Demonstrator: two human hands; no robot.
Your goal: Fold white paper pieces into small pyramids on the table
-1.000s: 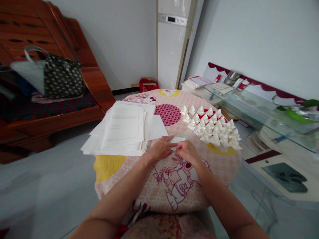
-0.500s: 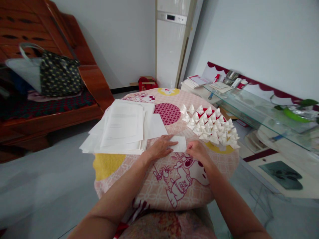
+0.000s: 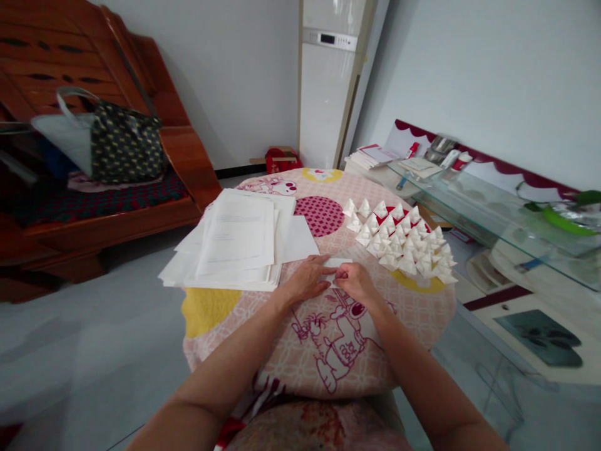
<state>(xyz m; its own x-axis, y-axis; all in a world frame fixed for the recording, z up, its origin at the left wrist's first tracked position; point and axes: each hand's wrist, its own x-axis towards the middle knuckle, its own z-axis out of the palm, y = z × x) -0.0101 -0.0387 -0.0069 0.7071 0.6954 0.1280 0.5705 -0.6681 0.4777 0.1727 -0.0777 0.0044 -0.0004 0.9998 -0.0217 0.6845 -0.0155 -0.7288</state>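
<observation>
A small rectangular piece of white paper (image 3: 344, 260) lies on the patterned tablecloth, partly hidden under both hands. My left hand (image 3: 307, 280) rests on its left side with the fingers stretched out. Over the middle of the paper, my right hand (image 3: 355, 281) has its fingers curled and pinched at the paper, close to my left fingertips. Several folded white paper pieces with pointed tips (image 3: 397, 238) stand in rows at the right of the table. Left of my hands lies a loose stack of white sheets (image 3: 237, 232), the top one bearing faint print.
The round table wears a pink cloth (image 3: 282, 357) with cartoon figures. To the right runs a glass-topped stand (image 3: 474, 200) with papers and small items on it. A wooden bench (image 3: 188, 163) with a dark dotted bag (image 3: 124, 144) is at left. Behind stands a tall white cabinet-like unit (image 3: 323, 94).
My right hand has moved left from the paper's right edge to over its middle, now covering more of it. My left hand stays on the paper. The view has shifted slightly.
</observation>
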